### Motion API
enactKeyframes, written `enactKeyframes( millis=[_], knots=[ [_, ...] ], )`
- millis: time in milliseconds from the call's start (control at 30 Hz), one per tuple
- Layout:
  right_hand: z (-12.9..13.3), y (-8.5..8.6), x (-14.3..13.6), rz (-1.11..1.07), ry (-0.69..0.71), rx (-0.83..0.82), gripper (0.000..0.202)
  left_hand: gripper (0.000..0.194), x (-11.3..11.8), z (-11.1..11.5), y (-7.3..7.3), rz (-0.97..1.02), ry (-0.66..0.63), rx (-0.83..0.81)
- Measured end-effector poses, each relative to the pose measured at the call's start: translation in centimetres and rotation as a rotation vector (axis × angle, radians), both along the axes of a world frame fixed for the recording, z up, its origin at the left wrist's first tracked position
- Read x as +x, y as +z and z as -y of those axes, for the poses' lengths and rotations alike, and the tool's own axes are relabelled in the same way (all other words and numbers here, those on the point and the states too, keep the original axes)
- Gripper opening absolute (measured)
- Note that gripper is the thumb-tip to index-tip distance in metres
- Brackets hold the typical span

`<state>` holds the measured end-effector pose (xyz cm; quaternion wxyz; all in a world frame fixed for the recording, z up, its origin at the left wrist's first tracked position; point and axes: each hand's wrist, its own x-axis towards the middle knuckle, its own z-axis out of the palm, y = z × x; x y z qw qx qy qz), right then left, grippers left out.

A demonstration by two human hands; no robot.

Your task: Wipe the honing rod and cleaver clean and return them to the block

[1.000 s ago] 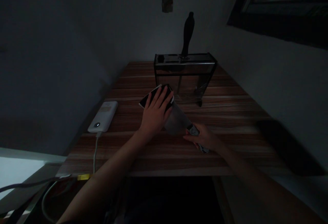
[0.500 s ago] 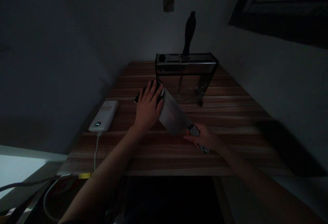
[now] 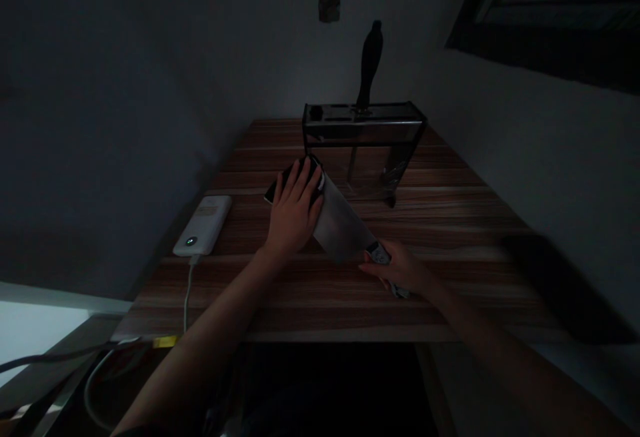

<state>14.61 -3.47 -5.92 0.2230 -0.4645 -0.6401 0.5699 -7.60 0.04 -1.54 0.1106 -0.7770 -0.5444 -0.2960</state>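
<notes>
A wide-bladed cleaver (image 3: 345, 227) lies slanted over the wooden table, its handle toward the lower right. My right hand (image 3: 400, 267) is closed round that handle. Flat on a black object (image 3: 273, 191) at the blade's far left end rests my left hand (image 3: 295, 207), fingers stretched out and slightly apart. What the black object is cannot be made out, since the hand covers most of it. Behind the blade stands a knife rack (image 3: 367, 145) with a black frame and clear sides, and a black handle (image 3: 370, 67) sticks up from it.
A white power bank (image 3: 203, 225) with a lit display lies on the table (image 3: 450, 223) at the left, and its cable (image 3: 187, 300) runs over the front edge. Walls border the table. A dark blurred shape (image 3: 565, 290) is at the right.
My left hand and the black object under it have shifted slightly to the right along the blade. My right hand has hardly moved.
</notes>
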Motion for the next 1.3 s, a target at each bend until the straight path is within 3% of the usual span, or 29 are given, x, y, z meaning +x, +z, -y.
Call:
enactKeyframes(
  millis=[400,600,800,1000,1300],
  knots=[
    [-0.2,-0.3,0.0,-0.004,-0.017,0.021,0.029,0.049,1.8,1.3,-0.7,-0.115,-0.077,-0.033],
    [-0.3,-0.6,0.0,-0.006,-0.036,0.036,0.030,0.051,3.8,3.0,-1.3,-0.178,-0.202,-0.095],
    [-0.4,-0.2,0.0,0.061,-0.040,0.128,0.013,0.053,5.9,5.5,-2.4,-0.215,-0.283,-0.152],
    [-0.7,-0.9,0.3,0.001,-0.061,0.317,0.031,0.054,6.9,6.7,-2.9,-0.202,-0.374,-0.247],
    [-0.5,-0.7,0.4,-0.002,-0.097,0.252,0.041,0.055,7.2,7.3,-3.0,-0.118,-0.420,-0.285]
  ],
)
